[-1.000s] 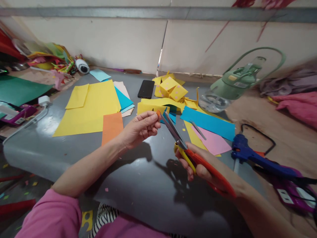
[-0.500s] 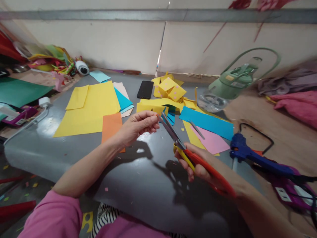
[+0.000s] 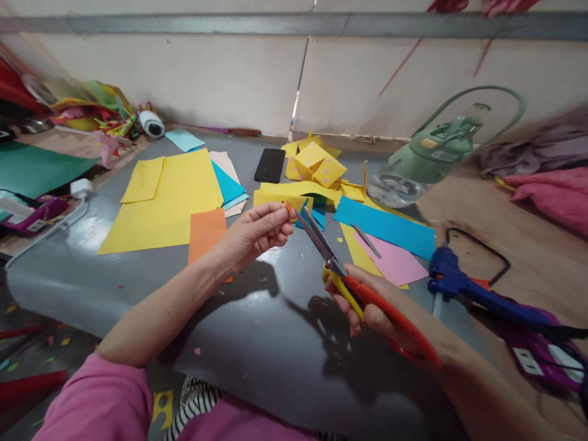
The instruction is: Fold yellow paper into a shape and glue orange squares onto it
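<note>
— We're pinching a tiny orange scrap (image 3: 288, 207) in our left hand (image 3: 257, 236), thumb and fingertips (image 3: 281, 215) closed tight on it, so only a sliver is peeking out past them.

— And the right hand (image 3: 374, 306)?

— We're gripping the scissors (image 3: 353, 278), fingers curled through the orange and yellow handles. The blades are slightly parted, and their tips are meeting the scrap just beyond our left fingertips.

— What's lying under our fingers?

— An orange sheet (image 3: 207, 236) is resting on the grey table (image 3: 257, 343) just behind our left wrist. A blue glue gun (image 3: 468, 288) is sitting beside our right hand, well apart from the scrap.
</note>
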